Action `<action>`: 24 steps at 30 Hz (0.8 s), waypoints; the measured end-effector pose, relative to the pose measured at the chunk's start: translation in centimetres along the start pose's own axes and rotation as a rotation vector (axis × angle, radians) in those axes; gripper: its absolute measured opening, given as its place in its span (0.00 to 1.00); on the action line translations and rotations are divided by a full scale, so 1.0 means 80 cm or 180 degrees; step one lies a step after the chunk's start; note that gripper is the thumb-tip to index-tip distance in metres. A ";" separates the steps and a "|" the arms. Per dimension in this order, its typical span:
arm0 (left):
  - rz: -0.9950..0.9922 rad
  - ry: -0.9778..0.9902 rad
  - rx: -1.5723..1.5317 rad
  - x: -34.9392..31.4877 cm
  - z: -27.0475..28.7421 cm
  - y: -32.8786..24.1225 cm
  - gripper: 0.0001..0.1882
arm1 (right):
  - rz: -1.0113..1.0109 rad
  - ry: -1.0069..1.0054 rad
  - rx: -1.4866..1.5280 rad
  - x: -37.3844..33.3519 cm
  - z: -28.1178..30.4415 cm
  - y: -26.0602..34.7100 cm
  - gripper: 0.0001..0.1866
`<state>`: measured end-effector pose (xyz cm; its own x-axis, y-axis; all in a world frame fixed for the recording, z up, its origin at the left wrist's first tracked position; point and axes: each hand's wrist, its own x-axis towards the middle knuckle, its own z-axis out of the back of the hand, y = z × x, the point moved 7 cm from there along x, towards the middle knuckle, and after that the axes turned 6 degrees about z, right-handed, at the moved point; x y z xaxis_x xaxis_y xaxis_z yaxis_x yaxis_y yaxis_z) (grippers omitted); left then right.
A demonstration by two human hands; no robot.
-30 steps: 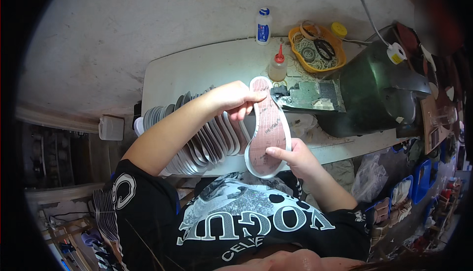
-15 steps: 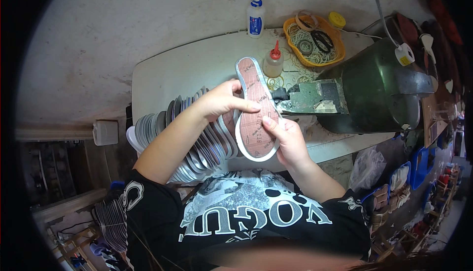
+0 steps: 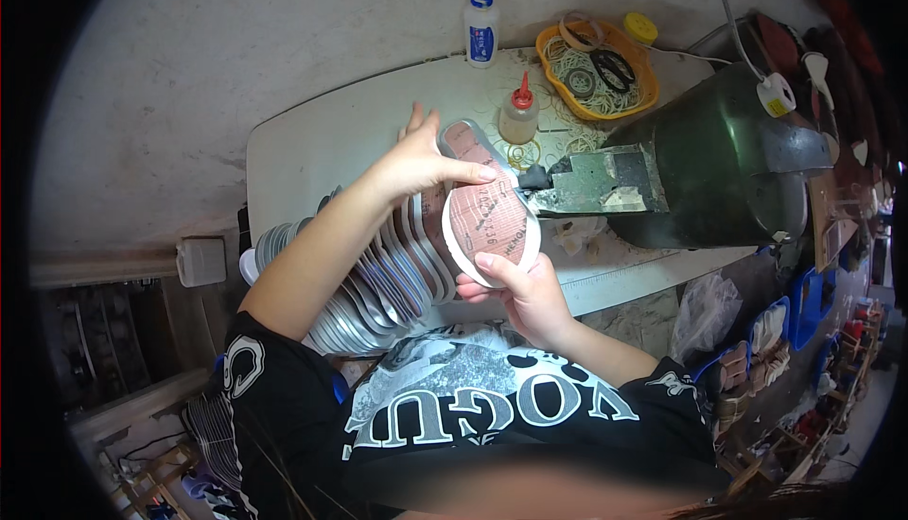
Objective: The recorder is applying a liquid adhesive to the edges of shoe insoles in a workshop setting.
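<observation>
A shoe insole (image 3: 482, 203) with a reddish-brown printed face and a pale rim is between my hands in front of the machine, its wide end toward me. My left hand (image 3: 421, 165) lays its thumb across the middle of the face; a couple of its fingers stick out past the narrow end's left edge, and the others are hidden. My right hand (image 3: 530, 295) pinches the wide end, thumb on top and fingers underneath. The insole's right edge is close to the machine's dark tip (image 3: 536, 177); whether they touch I cannot tell.
A long row of stacked insoles (image 3: 374, 279) lies left of my hands on the white table (image 3: 312, 142). The green machine (image 3: 724, 165) fills the right side. Behind stand a red-tipped squeeze bottle (image 3: 518, 121), a white bottle (image 3: 480, 33) and a yellow basket (image 3: 653, 80) of rubber bands.
The insole's wide end has come up and the insole looks shorter, apparently tilted or bent. My left fingers have spread outward; my right hand has slid down and left to the wide end's tip.
</observation>
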<state>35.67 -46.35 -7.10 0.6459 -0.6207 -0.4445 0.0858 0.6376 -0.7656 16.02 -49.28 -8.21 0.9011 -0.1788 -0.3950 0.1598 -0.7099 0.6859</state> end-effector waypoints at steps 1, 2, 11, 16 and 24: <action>-0.0343 -0.0404 0.0855 0.006 0.010 -0.013 0.55 | 0.0029 -0.0043 0.0077 0.002 -0.001 0.001 0.17; -0.0650 0.0066 0.0727 0.012 0.007 -0.024 0.50 | 0.0059 -0.0086 0.0155 0.005 -0.001 0.002 0.16; -0.0952 0.2061 0.0942 0.017 -0.021 -0.057 0.25 | 0.0426 -0.0365 0.0440 0.027 0.001 0.019 0.17; -0.0783 0.1422 0.1169 0.007 0.001 -0.048 0.25 | 0.0181 -0.0362 0.0458 0.031 0.004 0.022 0.20; -0.0034 0.0983 0.0304 -0.037 0.006 -0.019 0.23 | 0.0262 -0.0193 0.0389 0.028 0.000 0.031 0.21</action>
<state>33.98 -45.32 -4.40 0.3851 -0.7275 -0.5679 0.1716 0.6611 -0.7304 18.46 -51.43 -7.37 0.8826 -0.2779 -0.3792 0.0329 -0.7681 0.6395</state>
